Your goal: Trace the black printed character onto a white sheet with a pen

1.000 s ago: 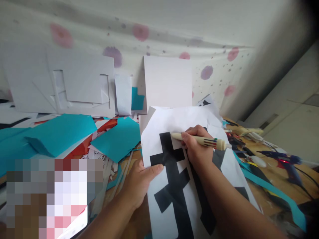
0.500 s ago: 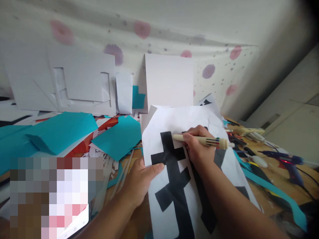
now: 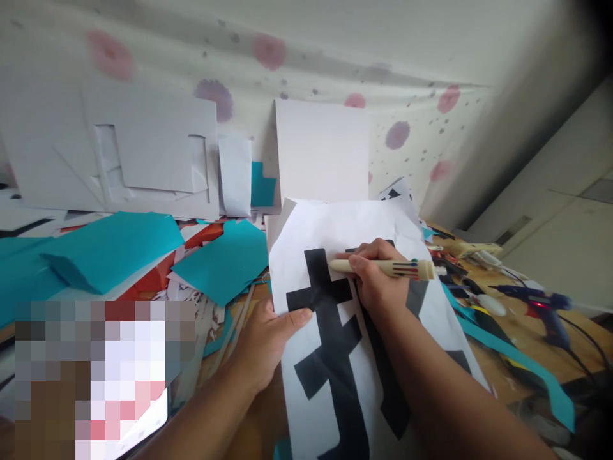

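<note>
A large white paper sheet (image 3: 306, 223) printed with bold black shapes (image 3: 330, 326) lies in front of me. My left hand (image 3: 275, 335) grips its left edge, thumb on top by a black cross-like shape and the other fingers hidden underneath. In my right hand (image 3: 380, 281) is a cream multicolour pen (image 3: 402, 268), held nearly level in a writing grip. Its tip points left, close to the upper right edge of the cross-like shape; whether it touches the paper I cannot tell.
Teal sheets (image 3: 115, 246) and red scraps lie left, near a phone (image 3: 143, 434). A blue glue gun (image 3: 541, 300) with a red light, teal strips (image 3: 517, 358) and a power strip (image 3: 474, 249) lie right. White boards (image 3: 320, 147) stand against a flowered curtain (image 3: 268, 51).
The whole view has shifted slightly, so everything sits a little further left and up. Both hands keep their grips, and the pen stays beside the same black shape.
</note>
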Available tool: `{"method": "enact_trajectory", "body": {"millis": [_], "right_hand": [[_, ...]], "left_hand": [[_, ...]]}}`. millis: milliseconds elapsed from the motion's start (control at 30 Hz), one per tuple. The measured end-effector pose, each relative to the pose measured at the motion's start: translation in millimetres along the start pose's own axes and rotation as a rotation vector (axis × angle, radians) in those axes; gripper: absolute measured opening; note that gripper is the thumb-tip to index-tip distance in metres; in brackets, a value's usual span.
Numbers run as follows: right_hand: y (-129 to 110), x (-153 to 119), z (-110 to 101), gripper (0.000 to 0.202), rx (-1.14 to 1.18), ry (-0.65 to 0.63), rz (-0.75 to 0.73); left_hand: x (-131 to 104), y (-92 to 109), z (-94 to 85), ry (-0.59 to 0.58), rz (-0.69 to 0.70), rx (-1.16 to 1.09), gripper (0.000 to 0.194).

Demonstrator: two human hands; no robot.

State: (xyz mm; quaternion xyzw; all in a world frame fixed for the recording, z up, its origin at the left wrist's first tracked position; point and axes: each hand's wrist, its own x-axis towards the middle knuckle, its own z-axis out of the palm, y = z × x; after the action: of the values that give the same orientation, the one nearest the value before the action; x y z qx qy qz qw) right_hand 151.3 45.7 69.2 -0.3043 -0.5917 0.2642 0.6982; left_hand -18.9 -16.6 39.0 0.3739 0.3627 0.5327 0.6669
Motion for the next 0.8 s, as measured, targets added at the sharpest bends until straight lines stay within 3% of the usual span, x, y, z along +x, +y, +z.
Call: {"method": "enact_trajectory", "body": {"millis": [800], "right_hand": [[-3.6, 2.5, -1.0, 0.017, 0.087, -0.047, 0.000]], "left_hand": [[0.1, -1.2, -1.0, -0.029, 0.051, 0.035, 0.030]]}}
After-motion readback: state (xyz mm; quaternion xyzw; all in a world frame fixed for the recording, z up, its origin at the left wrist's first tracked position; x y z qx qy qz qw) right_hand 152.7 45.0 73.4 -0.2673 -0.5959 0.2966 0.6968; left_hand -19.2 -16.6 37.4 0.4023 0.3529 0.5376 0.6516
